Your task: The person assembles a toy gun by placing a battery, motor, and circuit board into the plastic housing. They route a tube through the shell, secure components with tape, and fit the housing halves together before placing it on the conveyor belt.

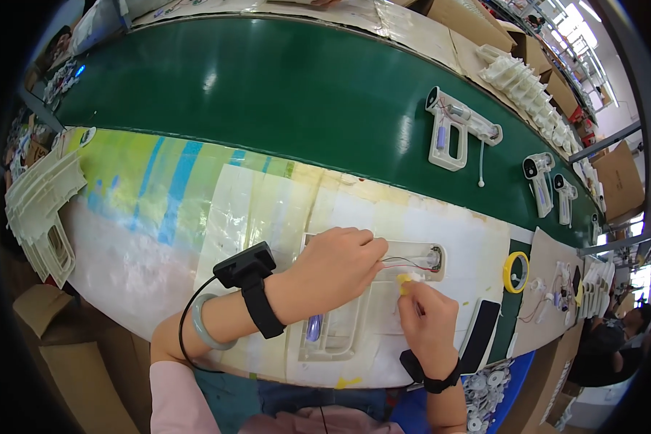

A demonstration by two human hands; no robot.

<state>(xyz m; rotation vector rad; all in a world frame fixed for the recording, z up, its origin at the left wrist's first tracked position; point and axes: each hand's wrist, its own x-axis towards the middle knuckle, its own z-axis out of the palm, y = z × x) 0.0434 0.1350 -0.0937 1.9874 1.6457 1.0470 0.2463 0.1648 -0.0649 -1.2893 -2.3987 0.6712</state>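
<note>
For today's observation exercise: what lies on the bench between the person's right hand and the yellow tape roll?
In the head view, between the right hand and the yellow tape roll lies a flat black strip, with bare white bench top above it.

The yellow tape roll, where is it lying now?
In the head view the yellow tape roll lies flat on the workbench, right of the right hand, beside the green conveyor belt.

A white plastic gun-shaped housing half (354,318) is laid flat, open side up, on the pale work surface — barrel end toward the right, grip toward the near edge. Red and black wires (405,262) are seen inside the barrel section. A small yellow part (404,281) is pinched just beside the barrel
</note>
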